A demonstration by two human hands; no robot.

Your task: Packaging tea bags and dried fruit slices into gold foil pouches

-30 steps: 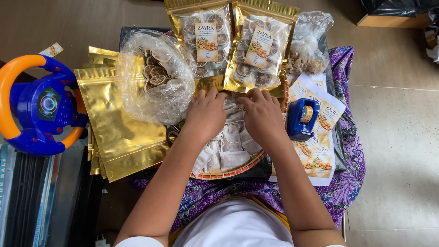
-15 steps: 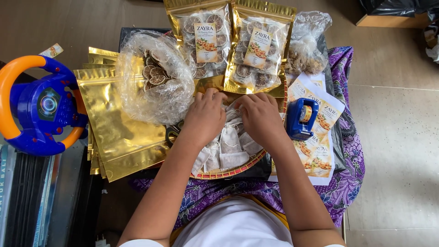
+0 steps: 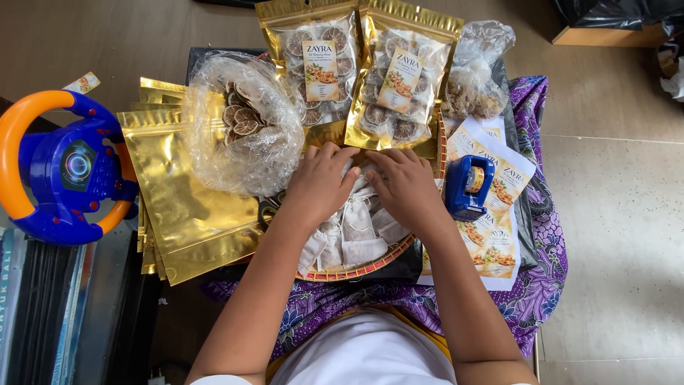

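Both my hands rest in a round woven tray (image 3: 370, 265) heaped with small white cloth sachets (image 3: 354, 235). My left hand (image 3: 322, 183) lies palm down on the pile, fingers curled onto a sachet. My right hand (image 3: 406, 185) sits beside it, fingertips meeting the left hand's over the same sachet. Just beyond the hands stand two filled gold pouches (image 3: 360, 71) of dried citrus slices. A clear plastic bag of dried slices (image 3: 242, 128) lies left of my left hand.
A stack of empty gold pouches (image 3: 178, 199) lies at left, next to a blue and orange toy steering wheel (image 3: 60, 167). A blue tape dispenser (image 3: 469, 187) sits on printed label sheets (image 3: 491, 228) at right. Another clear bag (image 3: 477, 78) is behind. Purple patterned cloth (image 3: 541, 214) covers the surface.
My fingers have drawn together over the sachets and bunched one up between them. The hands have stayed in the same place on the tray.
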